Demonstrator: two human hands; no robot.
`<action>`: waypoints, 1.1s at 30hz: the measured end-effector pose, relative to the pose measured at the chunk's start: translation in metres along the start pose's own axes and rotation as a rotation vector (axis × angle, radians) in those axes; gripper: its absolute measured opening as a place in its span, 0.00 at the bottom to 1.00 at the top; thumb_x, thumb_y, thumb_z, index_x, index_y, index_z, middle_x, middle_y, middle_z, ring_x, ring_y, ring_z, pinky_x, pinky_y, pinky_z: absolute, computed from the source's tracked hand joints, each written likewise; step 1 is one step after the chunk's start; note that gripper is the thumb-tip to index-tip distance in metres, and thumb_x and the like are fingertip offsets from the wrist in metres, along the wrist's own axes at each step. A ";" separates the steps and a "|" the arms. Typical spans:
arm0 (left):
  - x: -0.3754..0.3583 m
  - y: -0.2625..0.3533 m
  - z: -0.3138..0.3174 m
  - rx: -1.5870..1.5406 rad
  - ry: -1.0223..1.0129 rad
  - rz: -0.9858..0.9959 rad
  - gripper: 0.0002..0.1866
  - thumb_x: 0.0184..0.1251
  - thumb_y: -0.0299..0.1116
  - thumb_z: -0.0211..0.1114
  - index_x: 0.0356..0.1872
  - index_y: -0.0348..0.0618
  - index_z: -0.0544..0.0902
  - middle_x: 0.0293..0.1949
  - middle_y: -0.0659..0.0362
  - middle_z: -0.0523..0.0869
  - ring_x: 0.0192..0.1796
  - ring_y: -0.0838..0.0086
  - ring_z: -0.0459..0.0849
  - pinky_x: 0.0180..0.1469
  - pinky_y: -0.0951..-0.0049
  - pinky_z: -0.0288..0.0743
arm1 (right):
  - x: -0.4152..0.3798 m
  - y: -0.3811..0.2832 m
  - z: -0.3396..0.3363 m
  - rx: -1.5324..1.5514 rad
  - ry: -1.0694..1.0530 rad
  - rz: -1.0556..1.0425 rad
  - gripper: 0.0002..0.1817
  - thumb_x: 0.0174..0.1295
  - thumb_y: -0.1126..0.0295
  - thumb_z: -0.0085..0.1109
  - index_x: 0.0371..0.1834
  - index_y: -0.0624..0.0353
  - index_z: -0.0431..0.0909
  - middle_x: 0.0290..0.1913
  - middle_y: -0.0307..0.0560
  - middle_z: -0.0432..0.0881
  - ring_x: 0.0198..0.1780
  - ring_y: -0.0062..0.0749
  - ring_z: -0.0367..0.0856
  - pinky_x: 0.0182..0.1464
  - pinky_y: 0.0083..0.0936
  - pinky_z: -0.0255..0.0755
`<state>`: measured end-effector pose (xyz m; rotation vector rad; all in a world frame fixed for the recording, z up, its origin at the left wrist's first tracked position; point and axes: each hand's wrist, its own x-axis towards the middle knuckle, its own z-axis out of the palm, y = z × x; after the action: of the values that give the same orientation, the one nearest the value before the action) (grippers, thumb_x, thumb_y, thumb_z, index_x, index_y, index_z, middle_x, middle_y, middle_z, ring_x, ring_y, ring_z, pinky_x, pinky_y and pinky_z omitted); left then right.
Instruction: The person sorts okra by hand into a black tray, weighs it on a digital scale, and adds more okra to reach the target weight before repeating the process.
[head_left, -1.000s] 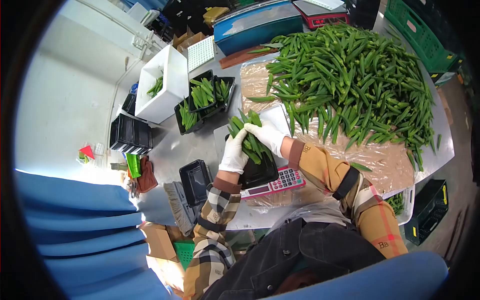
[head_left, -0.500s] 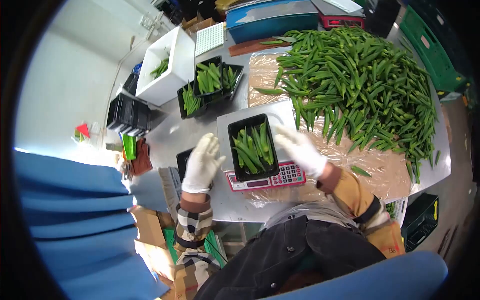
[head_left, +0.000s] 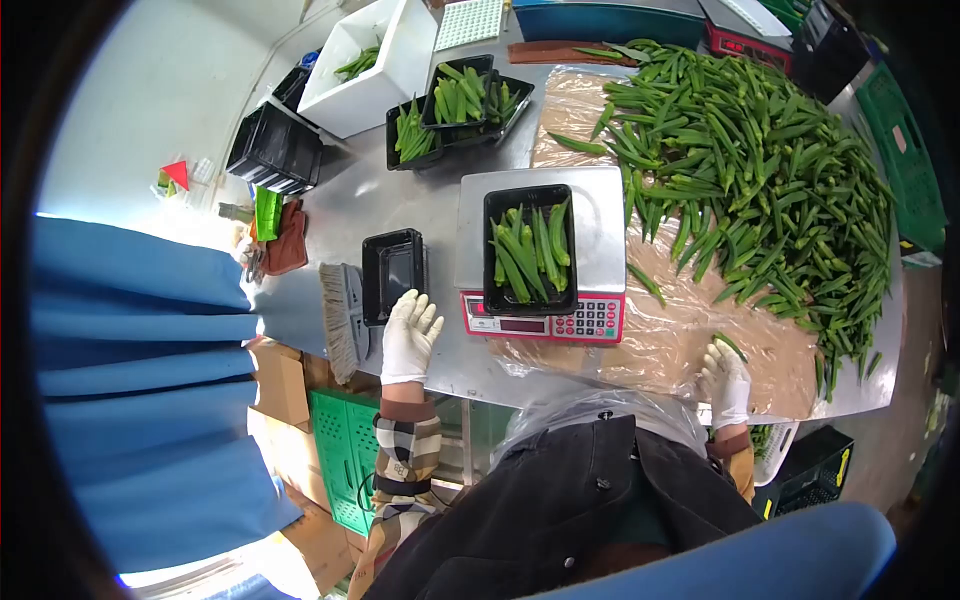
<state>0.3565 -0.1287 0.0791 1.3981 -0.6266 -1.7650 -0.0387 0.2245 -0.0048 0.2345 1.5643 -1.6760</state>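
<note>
My left hand (head_left: 408, 336) lies flat on the steel table (head_left: 345, 215), fingers spread, its grip wide and holding nothing. Its fingertips sit just below an empty black tray (head_left: 392, 275), very close to its near rim; I cannot tell whether they touch it. A brush (head_left: 345, 318) lies just to the left of that tray.

My right hand (head_left: 724, 380) is down at the near edge of the table on the brown paper (head_left: 665, 335). Its gloved fingers curl over a single okra pod (head_left: 730, 346); the view there is small and skewed, so it looks like a loose hold on the pod, but I cannot be sure the grip is closed on it.

Between my hands stands the scale (head_left: 545, 320), with a black tray of okra (head_left: 528, 250) resting on its platform, well apart from both hands. The big heap of okra (head_left: 760, 170) spreads over the paper beyond my right hand. At the far side of the table sit three filled trays (head_left: 455, 105) and a white box (head_left: 375, 65), and a stack of black trays (head_left: 275, 145) stands to their left.
</note>
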 end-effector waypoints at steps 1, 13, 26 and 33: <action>0.000 -0.004 0.005 0.013 -0.020 -0.006 0.31 0.73 0.42 0.61 0.72 0.43 0.65 0.75 0.44 0.61 0.76 0.51 0.62 0.72 0.50 0.62 | -0.002 -0.001 0.008 0.014 -0.018 -0.009 0.20 0.74 0.59 0.54 0.61 0.59 0.78 0.54 0.44 0.84 0.46 0.24 0.82 0.44 0.20 0.76; 0.004 -0.051 0.059 0.582 -0.192 0.077 0.20 0.73 0.37 0.63 0.62 0.43 0.73 0.46 0.60 0.82 0.36 0.75 0.84 0.33 0.74 0.82 | -0.016 0.008 0.028 -0.272 -0.237 -0.158 0.14 0.75 0.68 0.52 0.57 0.62 0.80 0.46 0.41 0.87 0.41 0.17 0.82 0.42 0.15 0.74; 0.141 -0.030 0.231 0.495 -0.401 -0.001 0.10 0.78 0.32 0.52 0.53 0.40 0.76 0.34 0.48 0.86 0.28 0.65 0.87 0.28 0.66 0.86 | -0.002 0.015 0.010 -0.377 -0.201 -0.265 0.13 0.74 0.71 0.51 0.56 0.65 0.79 0.43 0.41 0.86 0.39 0.16 0.79 0.40 0.15 0.74; 0.297 -0.034 0.342 0.340 -0.258 -0.125 0.12 0.77 0.33 0.52 0.53 0.36 0.70 0.42 0.44 0.82 0.35 0.52 0.88 0.34 0.55 0.89 | -0.001 0.000 -0.006 -0.485 -0.017 -0.350 0.12 0.69 0.77 0.55 0.52 0.70 0.80 0.41 0.46 0.86 0.39 0.21 0.81 0.43 0.18 0.76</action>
<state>-0.0068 -0.3813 -0.0240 1.4681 -1.0371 -2.0275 -0.0407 0.2307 -0.0051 -0.3207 2.0269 -1.4798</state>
